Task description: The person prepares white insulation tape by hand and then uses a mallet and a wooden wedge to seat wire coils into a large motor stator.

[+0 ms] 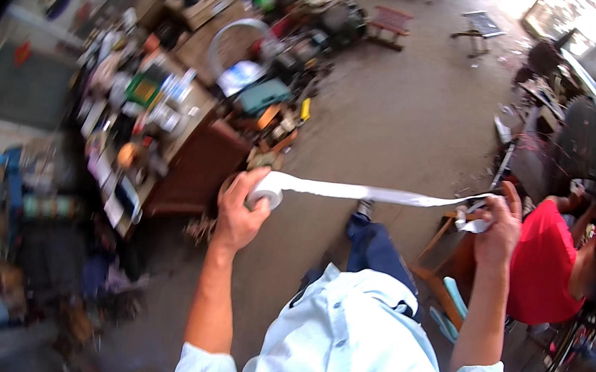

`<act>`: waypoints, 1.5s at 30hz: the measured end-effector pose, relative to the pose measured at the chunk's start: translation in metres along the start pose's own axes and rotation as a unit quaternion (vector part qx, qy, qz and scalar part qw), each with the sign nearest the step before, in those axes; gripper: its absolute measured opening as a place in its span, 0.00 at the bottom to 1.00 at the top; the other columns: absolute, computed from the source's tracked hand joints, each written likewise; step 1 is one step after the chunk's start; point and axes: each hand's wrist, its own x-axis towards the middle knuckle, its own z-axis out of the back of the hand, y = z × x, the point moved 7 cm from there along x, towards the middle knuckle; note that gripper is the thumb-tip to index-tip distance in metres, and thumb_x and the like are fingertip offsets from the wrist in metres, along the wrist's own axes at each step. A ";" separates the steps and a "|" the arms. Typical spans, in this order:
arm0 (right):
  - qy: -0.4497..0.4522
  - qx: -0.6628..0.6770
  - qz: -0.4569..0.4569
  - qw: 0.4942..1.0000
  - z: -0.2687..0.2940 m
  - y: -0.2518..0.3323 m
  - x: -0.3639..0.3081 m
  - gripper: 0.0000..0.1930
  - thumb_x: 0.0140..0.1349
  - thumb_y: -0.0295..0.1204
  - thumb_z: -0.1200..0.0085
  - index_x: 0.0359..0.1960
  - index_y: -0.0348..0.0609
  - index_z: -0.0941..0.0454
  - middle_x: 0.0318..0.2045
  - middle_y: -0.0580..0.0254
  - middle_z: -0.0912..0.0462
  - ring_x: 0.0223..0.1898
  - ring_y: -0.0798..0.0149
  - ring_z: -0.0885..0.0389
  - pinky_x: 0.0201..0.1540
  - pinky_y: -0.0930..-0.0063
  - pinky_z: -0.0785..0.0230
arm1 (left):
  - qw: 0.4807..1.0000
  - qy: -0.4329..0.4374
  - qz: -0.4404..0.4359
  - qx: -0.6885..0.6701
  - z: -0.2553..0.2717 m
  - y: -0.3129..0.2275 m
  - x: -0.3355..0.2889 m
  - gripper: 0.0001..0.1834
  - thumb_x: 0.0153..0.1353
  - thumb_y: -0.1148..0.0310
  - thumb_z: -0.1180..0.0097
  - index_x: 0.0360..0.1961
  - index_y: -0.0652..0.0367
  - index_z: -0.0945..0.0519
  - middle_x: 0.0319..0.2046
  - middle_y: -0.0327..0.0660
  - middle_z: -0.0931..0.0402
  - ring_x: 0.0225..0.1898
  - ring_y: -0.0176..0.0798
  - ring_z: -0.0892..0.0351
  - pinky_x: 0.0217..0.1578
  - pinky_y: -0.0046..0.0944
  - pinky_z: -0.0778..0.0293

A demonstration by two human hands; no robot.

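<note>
My left hand [239, 206] grips a roll of white tape [265, 196] at chest height. A long strip of the white tape [374, 193] runs from the roll to the right. My right hand [498, 225] pinches the strip's free end, arm stretched out. Both hands are held above the concrete floor, in front of my pale blue shirt [351, 348].
A cluttered wooden workbench [193, 163] piled with tools and boxes stands at the left. A person in a red shirt [548, 266] sits low at the right beside a wooden stool [438, 276]. A dark machine [589, 145] and small stools [392, 23] lie farther off.
</note>
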 end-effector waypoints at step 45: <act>-0.078 -0.214 -0.036 0.973 -0.227 0.084 0.832 0.12 0.62 0.28 0.49 0.44 0.34 0.21 0.28 0.61 0.16 0.26 0.71 0.19 0.31 0.74 0.26 | 0.907 0.412 -0.092 0.011 -0.513 0.052 0.926 0.20 0.51 0.70 0.41 0.48 0.55 0.17 0.37 0.49 0.22 0.41 0.51 0.20 0.44 0.43 0.24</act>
